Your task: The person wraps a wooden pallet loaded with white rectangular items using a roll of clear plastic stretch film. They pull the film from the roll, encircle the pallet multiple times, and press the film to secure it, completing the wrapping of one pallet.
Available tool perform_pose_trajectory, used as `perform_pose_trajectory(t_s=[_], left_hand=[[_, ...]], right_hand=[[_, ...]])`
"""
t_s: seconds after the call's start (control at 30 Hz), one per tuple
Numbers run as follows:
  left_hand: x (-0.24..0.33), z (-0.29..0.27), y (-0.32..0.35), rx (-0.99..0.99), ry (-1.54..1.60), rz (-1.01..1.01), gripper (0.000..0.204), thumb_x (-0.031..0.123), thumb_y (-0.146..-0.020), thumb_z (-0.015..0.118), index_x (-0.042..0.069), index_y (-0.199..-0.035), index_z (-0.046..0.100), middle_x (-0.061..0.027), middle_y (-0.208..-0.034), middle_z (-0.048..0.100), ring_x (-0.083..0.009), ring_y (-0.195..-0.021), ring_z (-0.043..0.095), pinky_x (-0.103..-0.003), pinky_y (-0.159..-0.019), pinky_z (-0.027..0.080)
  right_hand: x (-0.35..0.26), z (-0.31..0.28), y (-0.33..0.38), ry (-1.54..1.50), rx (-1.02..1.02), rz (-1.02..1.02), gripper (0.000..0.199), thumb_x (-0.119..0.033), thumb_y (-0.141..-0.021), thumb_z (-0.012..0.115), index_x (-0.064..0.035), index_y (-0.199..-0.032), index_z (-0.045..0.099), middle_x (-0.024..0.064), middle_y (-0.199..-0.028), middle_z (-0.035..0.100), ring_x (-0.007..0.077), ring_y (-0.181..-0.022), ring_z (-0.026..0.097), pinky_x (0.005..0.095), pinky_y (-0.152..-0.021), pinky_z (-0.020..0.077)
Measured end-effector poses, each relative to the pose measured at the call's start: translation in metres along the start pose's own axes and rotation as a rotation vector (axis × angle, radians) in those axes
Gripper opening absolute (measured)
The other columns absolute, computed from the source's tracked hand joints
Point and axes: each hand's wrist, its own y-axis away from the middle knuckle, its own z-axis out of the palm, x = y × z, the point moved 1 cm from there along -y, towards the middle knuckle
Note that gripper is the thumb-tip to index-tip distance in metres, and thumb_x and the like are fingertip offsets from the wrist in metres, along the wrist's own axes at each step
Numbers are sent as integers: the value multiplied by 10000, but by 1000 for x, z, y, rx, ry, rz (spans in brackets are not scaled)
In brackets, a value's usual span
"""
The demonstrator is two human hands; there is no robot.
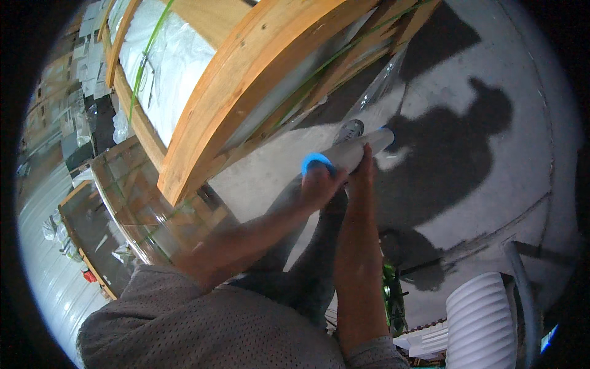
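Observation:
A roll of clear stretch film (pixel 357 149) with bright blue ends lies slantwise in front of me, above the floor. At its near left end, my left hand (pixel 319 186) is closed around the blue-rimmed core; some of its fingers are hidden. My right hand (pixel 361 169) grips the roll's underside near the middle, fingertips showing along its side. A shiny sheet of film (pixel 384 80) stretches beyond the roll beside a wooden crate (pixel 246 67). The crate has thick light-wood beams, with green strapping (pixel 147 55) and white wrapped goods inside.
Beside the crate at left stands a film-wrapped load (pixel 138 197). My shoe (pixel 350 130) is just beyond the roll. A white ribbed roll (pixel 482 320) and a grey metal tube (pixel 522 295) stand at lower right, near a green object (pixel 393 295). My shadow falls on the concrete floor (pixel 522 203).

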Motion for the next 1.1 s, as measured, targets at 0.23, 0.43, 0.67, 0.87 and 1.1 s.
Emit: perform_pose_trajectory(t_s=[0.23,0.43,0.67,0.87,1.1], left_hand=[[-41,-22,33,-225,-341,172,474,414,-877,578,-18,-696,643,-212,-689,641,-373,-716,663,-480,-660,520],[-82,-34,36,-369,-582,651,400,358,-872,581,-5,-718,652,-207,-706,634,-381,-694,644,-473,-645,518],[-140,-45,35,-69,-225,256,380,339,-851,634,-4,-687,647,-201,-619,617,-399,-576,626,-496,-594,516],[-190,-82,36,-184,-432,639,338,333,-818,670,16,-702,655,-175,-614,618,-380,-580,626,-481,-596,517],[-215,-99,33,-404,-607,803,336,331,-817,677,-2,-777,667,-188,-694,639,-396,-688,644,-477,-649,523]], right_hand=[[57,-17,22,368,158,-212,484,-382,-987,452,-44,-1333,442,184,-1213,569,312,-1098,573,449,-944,473],[61,-24,1,378,222,-17,604,-511,-911,568,-54,-1296,481,155,-1172,594,299,-1039,591,434,-904,485],[181,-29,4,-349,-4,-183,554,-469,-943,520,-10,-1252,506,122,-1177,562,284,-1088,548,433,-916,466],[225,-41,16,763,429,-506,789,-502,-840,664,-27,-1404,384,118,-1119,650,331,-947,631,397,-867,504],[212,-36,-19,360,366,-137,721,-520,-878,611,13,-1341,464,124,-1113,625,245,-947,614,369,-821,492]])
